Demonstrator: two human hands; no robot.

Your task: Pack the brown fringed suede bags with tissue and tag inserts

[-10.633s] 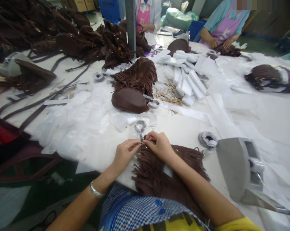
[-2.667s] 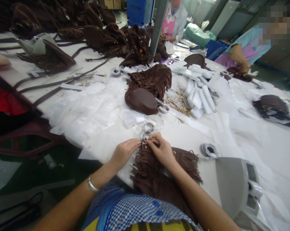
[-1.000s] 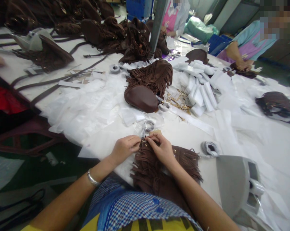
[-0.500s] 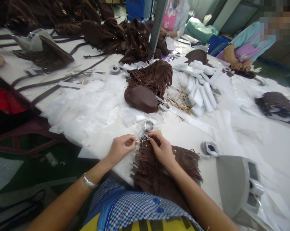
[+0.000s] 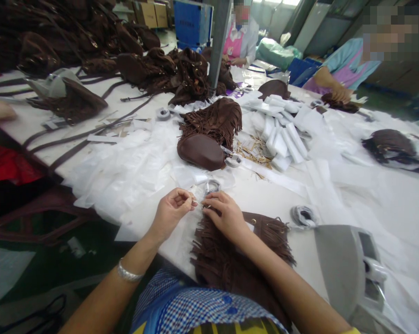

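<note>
A dark brown fringed bag (image 5: 223, 253) lies at the table's front edge, right in front of me, with small metal eyelets along its top. My left hand (image 5: 174, 208) is just left of the bag's top corner, thumb and fingertips pinched on a thin pale string (image 5: 194, 202). Over that corner bends my right hand (image 5: 226, 214), its fingers closed together by the bag's edge; what they grip is too small to make out. A wrapped grey ring-shaped roll (image 5: 212, 186) sits just beyond the fingertips.
Another fringed bag (image 5: 204, 148) lies farther back, beside white wrapped packets (image 5: 286, 139) and tags with strings (image 5: 253, 150). Clear plastic sheets (image 5: 126, 171) spread at left. A grey tape dispenser (image 5: 348, 264) stands at right. Two co-workers sit across the table; another person's hand (image 5: 1, 111) shows at left.
My left hand has turned slightly, its fingers more curled. My right hand has shifted a little left, closer to the left one. The string stretched between them earlier now barely shows.
</note>
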